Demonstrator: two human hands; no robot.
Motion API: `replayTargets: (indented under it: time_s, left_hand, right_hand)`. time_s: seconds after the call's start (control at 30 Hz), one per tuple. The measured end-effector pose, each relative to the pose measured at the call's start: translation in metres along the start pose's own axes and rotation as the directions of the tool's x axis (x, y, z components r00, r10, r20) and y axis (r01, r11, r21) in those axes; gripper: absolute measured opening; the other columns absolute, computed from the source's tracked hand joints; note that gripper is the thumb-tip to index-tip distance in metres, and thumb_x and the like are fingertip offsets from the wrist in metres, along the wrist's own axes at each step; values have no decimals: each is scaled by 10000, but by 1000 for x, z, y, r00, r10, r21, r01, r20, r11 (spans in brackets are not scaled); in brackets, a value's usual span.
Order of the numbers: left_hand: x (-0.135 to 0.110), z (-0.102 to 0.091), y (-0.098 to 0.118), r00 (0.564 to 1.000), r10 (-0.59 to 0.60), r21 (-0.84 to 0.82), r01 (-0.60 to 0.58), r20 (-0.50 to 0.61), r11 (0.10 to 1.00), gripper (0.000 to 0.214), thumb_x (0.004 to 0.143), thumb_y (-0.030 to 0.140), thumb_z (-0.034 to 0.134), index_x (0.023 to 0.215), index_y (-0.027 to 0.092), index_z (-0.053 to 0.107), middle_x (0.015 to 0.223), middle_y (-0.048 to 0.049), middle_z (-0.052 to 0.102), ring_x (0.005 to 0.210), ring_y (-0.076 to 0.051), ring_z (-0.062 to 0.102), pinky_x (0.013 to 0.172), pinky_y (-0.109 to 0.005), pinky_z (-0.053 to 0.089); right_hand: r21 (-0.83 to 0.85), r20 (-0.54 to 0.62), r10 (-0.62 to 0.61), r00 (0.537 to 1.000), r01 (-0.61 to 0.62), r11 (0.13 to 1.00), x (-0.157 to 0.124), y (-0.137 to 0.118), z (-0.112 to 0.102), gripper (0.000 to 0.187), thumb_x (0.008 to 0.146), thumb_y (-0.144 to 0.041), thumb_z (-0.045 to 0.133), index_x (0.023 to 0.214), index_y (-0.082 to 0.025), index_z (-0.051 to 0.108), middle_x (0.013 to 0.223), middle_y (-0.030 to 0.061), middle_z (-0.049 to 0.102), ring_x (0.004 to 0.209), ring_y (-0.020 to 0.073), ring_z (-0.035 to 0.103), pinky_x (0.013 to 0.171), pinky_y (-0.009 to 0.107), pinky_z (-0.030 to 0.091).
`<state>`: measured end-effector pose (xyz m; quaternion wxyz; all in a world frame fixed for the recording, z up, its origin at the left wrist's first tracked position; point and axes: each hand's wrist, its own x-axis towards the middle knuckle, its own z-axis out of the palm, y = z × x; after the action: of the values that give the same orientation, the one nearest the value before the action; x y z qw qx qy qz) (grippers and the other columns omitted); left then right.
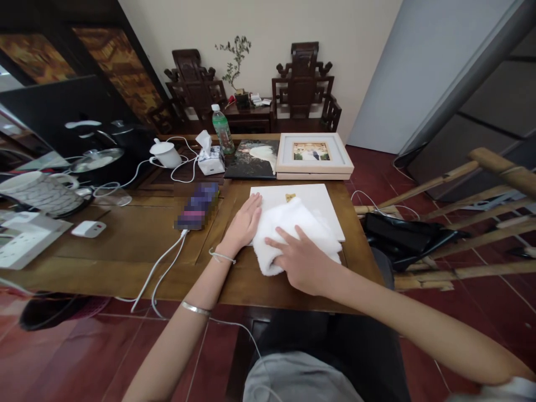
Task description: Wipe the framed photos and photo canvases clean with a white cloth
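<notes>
A white square board [318, 202] lies flat on the wooden table [125, 245] in front of me. A folded white towel [288, 226] rests on its near left part. My right hand [299, 259] lies flat on top of the towel, fingers spread, pressing it down. My left hand [243, 220] rests palm-down on the board's left edge, touching the towel's side. Neither hand grips anything.
Behind the board sit a framed photo [314, 155] and a dark picture panel [253, 159]. A tissue box [210, 161], green bottle [221, 129], white kettle [165, 153], blurred phone [197, 205] with white cables, power strip [20, 243] and pots [96, 159] crowd the left. Bamboo poles [460, 223] lean at right.
</notes>
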<state>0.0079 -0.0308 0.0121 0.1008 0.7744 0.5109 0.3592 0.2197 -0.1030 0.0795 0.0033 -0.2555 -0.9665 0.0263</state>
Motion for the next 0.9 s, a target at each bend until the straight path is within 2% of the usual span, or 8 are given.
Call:
replayTargets:
  time_s: [0.1, 0.2, 0.37, 0.47, 0.57, 0.67, 0.77, 0.9]
  left_hand:
    - [1, 0, 5, 1000, 6, 84, -9, 29, 996, 504, 984, 357, 318, 1347, 50, 485, 1427, -197, 474, 1362, -263, 412, 1156, -439, 318]
    - [0, 2, 9, 997, 23, 118, -32, 75, 993, 425, 965, 305, 367, 1279, 90, 557, 1361, -175, 551, 1311, -266, 480, 1128, -448, 365]
    - [-4, 7, 11, 996, -4, 84, -3, 89, 996, 404, 923, 326, 460, 1240, 106, 581, 1368, -185, 541, 1325, -298, 461, 1116, -512, 356]
    - [-3, 5, 10, 996, 1, 77, -8, 87, 997, 392, 921, 320, 471, 1222, 99, 589, 1355, -191, 550, 1314, -296, 474, 1114, -496, 361]
    - [-2, 1, 10, 994, 9, 79, -18, 111, 997, 367, 920, 296, 476, 1206, 100, 597, 1298, -180, 592, 1254, -293, 529, 1078, -470, 410]
    - [-1, -2, 8, 992, -8, 69, -1, 125, 998, 337, 926, 283, 460, 1184, 126, 610, 1229, -155, 631, 1174, -282, 584, 1018, -458, 467]
    - [0, -2, 2, 993, 2, 54, -9, 117, 998, 357, 927, 305, 456, 1203, 134, 603, 1279, -154, 612, 1238, -287, 544, 1070, -484, 416]
    - [2, 1, -8, 993, 22, 7, -23, 118, 1000, 412, 923, 353, 449, 1229, 120, 596, 1364, -168, 551, 1322, -284, 466, 1125, -497, 348]
  right_hand:
    - [-6, 13, 145, 989, -145, 989, -4, 8, -5, 392, 824, -54, 413, 1058, -173, 703, 1425, 95, 502, 1357, 357, 340, 1032, 593, 307]
    - [-18, 0, 293, 956, -293, 956, 3, 32, -10, 408, 801, -41, 416, 1076, -162, 691, 1403, 119, 521, 1336, 339, 379, 1020, 532, 333]
    - [50, -37, 410, 911, -408, 912, 44, 78, -21, 406, 823, -79, 402, 1122, -148, 667, 1153, 186, 651, 1099, 305, 582, 866, 400, 423]
    - [152, -34, 406, 913, -397, 905, 84, 88, -25, 398, 839, -111, 410, 1145, -165, 660, 1135, 158, 669, 1034, 283, 606, 815, 348, 427]
    - [204, -16, 284, 959, -275, 939, 123, 86, -25, 350, 834, -131, 431, 1063, -172, 692, 1140, 120, 680, 1017, 264, 607, 808, 317, 416]
    - [222, -12, 196, 981, -188, 957, 143, 82, -23, 349, 829, -120, 428, 1037, -189, 699, 1144, 93, 685, 1010, 254, 606, 791, 300, 411]
    - [224, -26, 262, 965, -250, 942, 134, 88, -26, 327, 854, -148, 428, 1033, -158, 701, 1125, 114, 691, 983, 249, 614, 795, 292, 411]
    - [194, -70, 387, 920, -368, 910, 86, 119, -29, 353, 886, -176, 396, 1029, -132, 716, 1098, 123, 704, 969, 251, 623, 837, 298, 420]
